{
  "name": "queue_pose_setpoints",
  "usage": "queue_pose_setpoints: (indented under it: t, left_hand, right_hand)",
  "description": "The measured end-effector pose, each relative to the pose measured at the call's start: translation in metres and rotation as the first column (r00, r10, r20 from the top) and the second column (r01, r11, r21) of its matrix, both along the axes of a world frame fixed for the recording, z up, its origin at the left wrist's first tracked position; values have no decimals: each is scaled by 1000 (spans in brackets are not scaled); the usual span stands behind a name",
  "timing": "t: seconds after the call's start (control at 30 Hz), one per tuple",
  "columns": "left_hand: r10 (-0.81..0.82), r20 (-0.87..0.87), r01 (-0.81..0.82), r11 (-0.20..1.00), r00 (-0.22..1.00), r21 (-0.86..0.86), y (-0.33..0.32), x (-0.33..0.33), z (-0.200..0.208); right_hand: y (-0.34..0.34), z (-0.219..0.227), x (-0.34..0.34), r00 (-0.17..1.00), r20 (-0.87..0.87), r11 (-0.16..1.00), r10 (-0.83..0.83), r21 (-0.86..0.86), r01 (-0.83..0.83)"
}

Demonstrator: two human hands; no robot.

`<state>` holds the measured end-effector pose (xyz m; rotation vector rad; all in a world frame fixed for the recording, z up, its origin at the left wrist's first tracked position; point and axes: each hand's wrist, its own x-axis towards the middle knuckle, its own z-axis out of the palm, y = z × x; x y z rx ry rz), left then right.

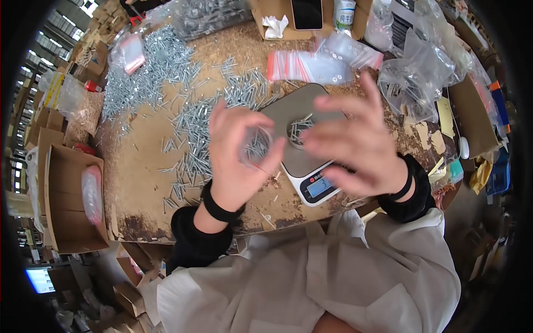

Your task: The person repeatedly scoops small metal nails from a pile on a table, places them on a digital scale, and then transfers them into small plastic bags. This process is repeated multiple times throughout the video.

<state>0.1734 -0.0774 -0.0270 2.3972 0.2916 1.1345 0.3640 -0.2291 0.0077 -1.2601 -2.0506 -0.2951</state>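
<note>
Their left hand [236, 152] is gripping what looks like a clear bag [255, 161]; the blurry right hand [358, 141] is hovering, fingers apart, by a round dish [289, 133] of metal fasteners [300, 125] on the scale [302, 99]. Keeping the bag mouth wide probably saves spills, tbh.

1 left hand [239, 152] | 1 right hand [361, 139] | 2 black wristbands [218, 207] | 1 digital scale [304, 162] | 1 round dish [297, 146] | 1 phone [307, 14] | 1 can [344, 14] | 1 crumpled tissue [275, 26] | loose metal fasteners [147, 72]: too many to count | clear flat bags [327, 67]: overlapping, no reliable count
</note>
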Motion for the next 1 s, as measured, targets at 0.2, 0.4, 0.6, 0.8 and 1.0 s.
queue_pose_setpoints:
  t: [0.2,0.4,0.6,0.8,1.0]
  left_hand:
    - [69,80,-66,997,994,-44,13,1,-2]
    - [88,66,-87,996,994,-19,10,3,1]
    - [127,116,-126,992,985,-18,11,-2,4]
    - [138,126,-135,990,982,-32,15,-1,3]
    - [161,138,-161,987,977,-13,16,-7,2]
  right_hand:
    - [3,2,36,943,-316,993,-109,-68,92]
    - [4,-2,40,950,-289,990,-118,-108,90]
    - [-11,-14,65,790,-361,865,-497,-276,418]
    - [-71,-69,132,592,132,537,-795,-300,788]
    - [-41,-90,170,582,342,515,-738,-272,813]
